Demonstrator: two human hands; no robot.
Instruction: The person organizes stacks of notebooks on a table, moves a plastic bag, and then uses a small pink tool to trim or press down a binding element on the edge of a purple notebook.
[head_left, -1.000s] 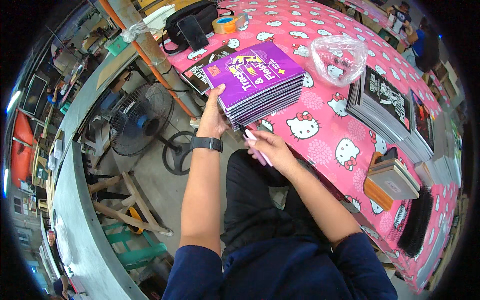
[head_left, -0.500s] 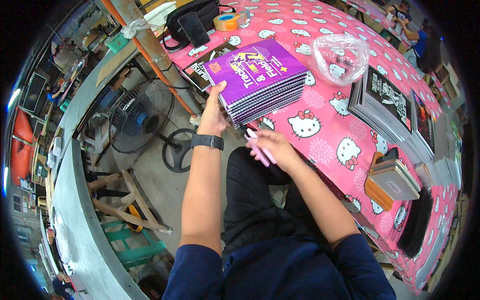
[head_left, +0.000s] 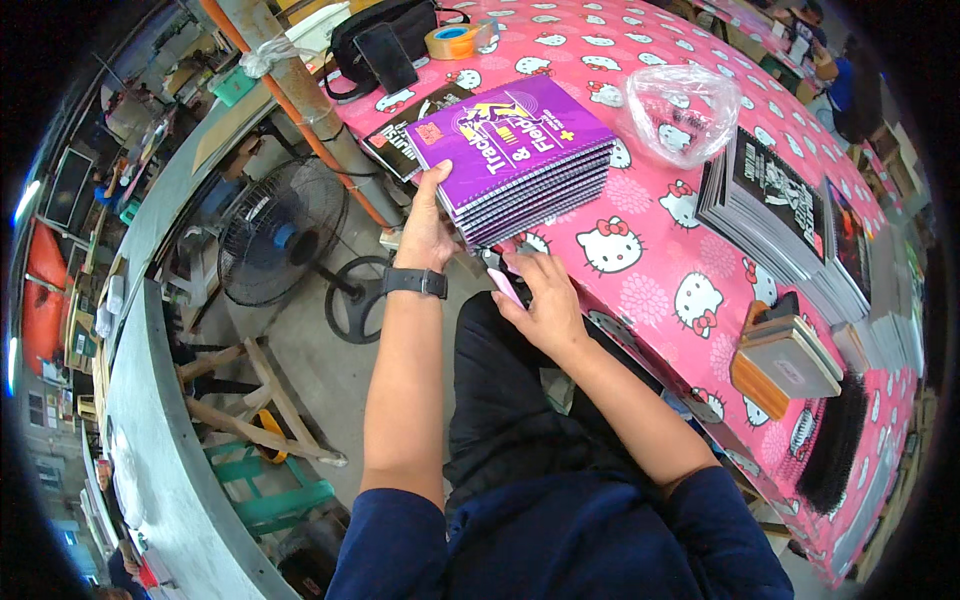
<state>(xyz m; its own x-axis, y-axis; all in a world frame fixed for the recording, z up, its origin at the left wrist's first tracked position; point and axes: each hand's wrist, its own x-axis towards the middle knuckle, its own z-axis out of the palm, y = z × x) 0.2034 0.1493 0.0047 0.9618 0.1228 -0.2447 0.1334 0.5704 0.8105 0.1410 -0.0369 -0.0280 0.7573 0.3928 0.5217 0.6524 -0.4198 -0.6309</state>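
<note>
Left hand (head_left: pixel 425 238) clamps its grip on one notebook stack (head_left: pixel 525 155); right hand (head_left: pixel 545 305), on one pink-handled tool (head_left: pixel 506 287).

Right hand (head_left: pixel 545 305) shifted further over the pink-handled tool (head_left: pixel 507 288), fingers (head_left: pixel 541 266) covering more, only one handle showing

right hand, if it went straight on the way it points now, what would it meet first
Most likely the near corner of the purple-covered notebook stack, led by the pink-handled tool in the right hand. The left hand grips that stack. Depth is unclear from this view.
</note>
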